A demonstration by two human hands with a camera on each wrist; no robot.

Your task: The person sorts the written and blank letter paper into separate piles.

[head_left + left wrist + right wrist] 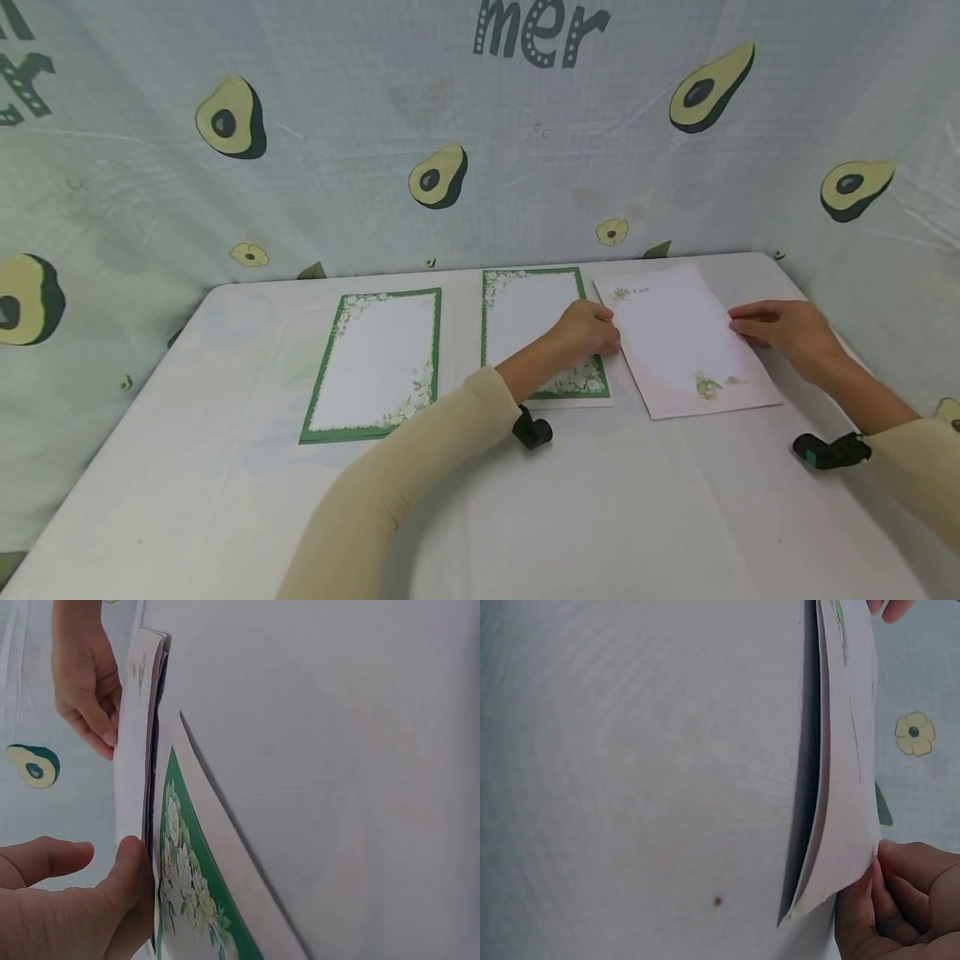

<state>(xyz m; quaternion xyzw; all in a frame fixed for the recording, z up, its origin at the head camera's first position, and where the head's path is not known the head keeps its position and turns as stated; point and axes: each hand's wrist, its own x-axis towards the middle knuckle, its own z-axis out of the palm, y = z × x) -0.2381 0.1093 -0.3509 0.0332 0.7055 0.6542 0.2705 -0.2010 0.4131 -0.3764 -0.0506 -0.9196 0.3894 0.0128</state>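
Observation:
A stack of pale pink decorated paper [686,342] lies at the right of the table, with small green prints near its top left and bottom. Along its left edge, my left hand [588,329] holds on with curled fingers; one finger stands apart from the thumb in the left wrist view. On the opposite side my right hand [795,333] pinches the edge between thumb and fingers [904,859]. Layered edges and a dark shadow beneath show in the right wrist view. A green-bordered floral sheet [528,304] lies just left of the stack, partly under my left forearm.
Another green-bordered sheet [382,362] lies further left on the white-covered table [187,483]. Avocado-printed cloth [330,108] rises behind the table and along its sides. Dark wrist devices [532,429] sit below both wrists.

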